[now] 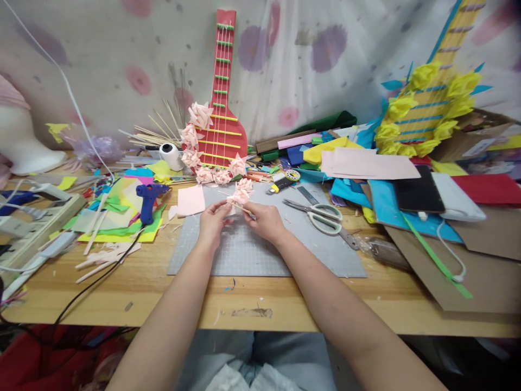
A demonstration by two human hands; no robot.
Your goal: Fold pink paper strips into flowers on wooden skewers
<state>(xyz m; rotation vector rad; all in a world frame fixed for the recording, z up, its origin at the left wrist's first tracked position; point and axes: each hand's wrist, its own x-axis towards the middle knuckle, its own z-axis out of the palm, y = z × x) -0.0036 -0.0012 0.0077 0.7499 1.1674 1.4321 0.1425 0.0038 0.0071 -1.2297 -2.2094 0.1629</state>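
Above the grey cutting mat [260, 255], my left hand [215, 221] pinches a small piece of pink paper [233, 210] at its fingertips. My right hand [264, 219] closes its fingers on a thin wooden stick [241, 207], which crosses in front of the paper. Just beyond the fingertips are pink paper flowers [244, 186]; whether the nearest one touches my hands I cannot tell. A square pink paper sheet [191, 200] lies left of my left hand. To the right of my right hand lie scissors [323, 217] with grey-green handles, blades partly apart.
A red paper lute [228, 142] with pink flowers leans at the back. Left stands a blue glue gun [150, 201] with its cable across the table. A yellow cutter [280, 183], coloured paper [370, 163], cardboard [431, 271] and a yellow-flowered instrument [423, 114] are at the right.
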